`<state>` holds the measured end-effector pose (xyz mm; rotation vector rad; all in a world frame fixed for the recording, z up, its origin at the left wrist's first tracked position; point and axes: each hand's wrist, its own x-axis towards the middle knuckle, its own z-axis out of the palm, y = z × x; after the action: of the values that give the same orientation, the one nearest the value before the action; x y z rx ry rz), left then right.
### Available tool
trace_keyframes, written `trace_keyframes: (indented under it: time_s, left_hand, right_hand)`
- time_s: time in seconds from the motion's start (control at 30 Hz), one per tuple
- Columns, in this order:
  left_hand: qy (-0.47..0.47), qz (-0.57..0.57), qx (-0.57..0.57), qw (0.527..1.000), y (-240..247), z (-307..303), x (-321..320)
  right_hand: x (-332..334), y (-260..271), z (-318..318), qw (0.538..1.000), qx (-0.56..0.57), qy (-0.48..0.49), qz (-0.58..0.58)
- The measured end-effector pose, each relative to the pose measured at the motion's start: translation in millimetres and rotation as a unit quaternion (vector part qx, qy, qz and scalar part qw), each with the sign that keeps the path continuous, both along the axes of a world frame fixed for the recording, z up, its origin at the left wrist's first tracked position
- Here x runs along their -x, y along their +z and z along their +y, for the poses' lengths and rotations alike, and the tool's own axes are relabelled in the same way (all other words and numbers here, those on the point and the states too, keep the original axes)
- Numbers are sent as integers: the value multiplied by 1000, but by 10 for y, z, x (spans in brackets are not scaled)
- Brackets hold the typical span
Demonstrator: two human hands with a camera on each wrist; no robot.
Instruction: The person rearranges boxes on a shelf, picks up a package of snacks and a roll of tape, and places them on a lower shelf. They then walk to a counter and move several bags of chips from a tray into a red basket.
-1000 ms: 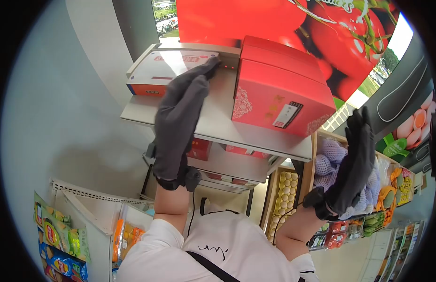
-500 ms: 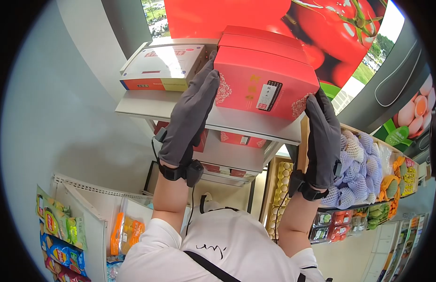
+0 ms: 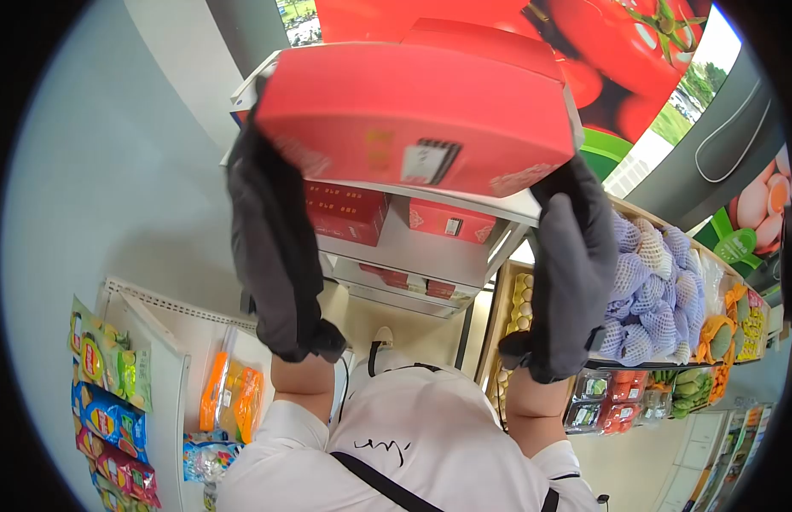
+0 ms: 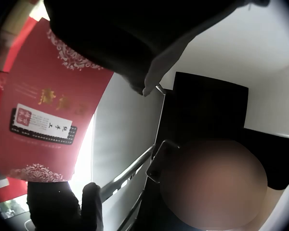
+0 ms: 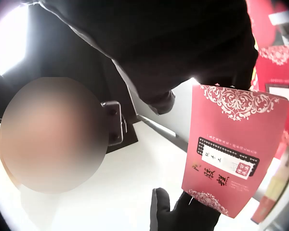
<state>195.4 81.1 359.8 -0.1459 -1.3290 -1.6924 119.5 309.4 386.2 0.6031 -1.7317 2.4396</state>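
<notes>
A red gift box [image 3: 345,107] with pale floral corners and a white label is held between my two dark-gloved hands, in front of the top shelf. My left hand [image 3: 276,239] presses its left end, fingers extended along the side. At the right end, my right hand [image 3: 575,264] presses with its fingers against the side, partly hidden by the box; its thumb stands apart, below the front face. The box's printed front [image 4: 48,106] shows in the left wrist view. Both hands appear around the box [image 5: 236,149] in the right wrist view.
Another red box [image 3: 490,38] stands behind on the top shelf. More red boxes [image 3: 451,220] sit on the shelf below. To the right are net-wrapped fruit [image 3: 652,290] and egg trays [image 3: 521,311]; chip bags [image 3: 110,418] hang at lower left.
Both hands came in to the sides of the front red box. It has left the top shelf and moved closer to me and leftward, now covering most of the white box.
</notes>
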Motion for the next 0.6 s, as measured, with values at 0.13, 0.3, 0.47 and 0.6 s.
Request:
trace_keyframes:
  time_s: [0.13, 0.3, 0.47, 0.6]
  left_hand:
    - [315, -208, 145, 915, -270, 68, -672]
    - [340, -46, -49, 938, -859, 301, -887]
    - [257, -102, -144, 950, -1968, 89, -790]
    - [292, -317, -27, 902, -3092, -65, -463]
  right_hand:
    - [-415, -229, -108, 992, 13, 123, -5]
    - [-629, -967, -210, 977, -16, 209, 48]
    - [-607, -1707, -378, 968, -8, 140, -208]
    - [-353, -2614, -403, 963, 18, 58, -262]
